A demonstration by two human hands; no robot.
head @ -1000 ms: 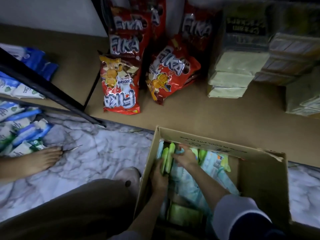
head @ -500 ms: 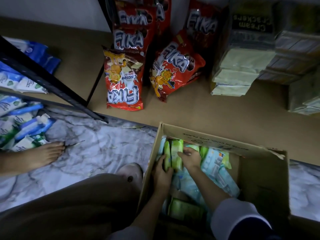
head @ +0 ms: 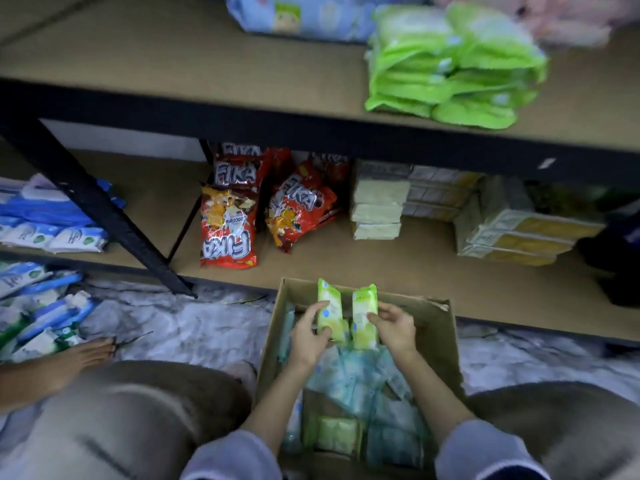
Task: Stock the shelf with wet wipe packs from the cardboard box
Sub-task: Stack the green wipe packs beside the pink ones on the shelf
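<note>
An open cardboard box [head: 438, 327] stands on the floor between my knees, with pale blue and green wet wipe packs inside. My left hand [head: 306, 336] grips one green wipe pack [head: 329, 310] held upright above the box. My right hand [head: 393, 327] grips a second green wipe pack [head: 363, 317] beside it. The two packs stand side by side, lifted to the box's far rim. A stack of bright green wipe packs [head: 450, 64] lies on the upper shelf board [head: 207, 64].
The lower shelf holds red FIKA snack bags [head: 228, 226], stacked cracker packs [head: 377, 206] and blue-white packs [head: 52, 220] at left. A black diagonal brace [head: 104, 216] crosses left. More packs [head: 38, 313] and another person's bare foot [head: 83, 358] lie on the marble floor.
Both hands have risen from inside the box, each lifting a green pack upright. The view has tilted up, so the upper shelf now shows.
</note>
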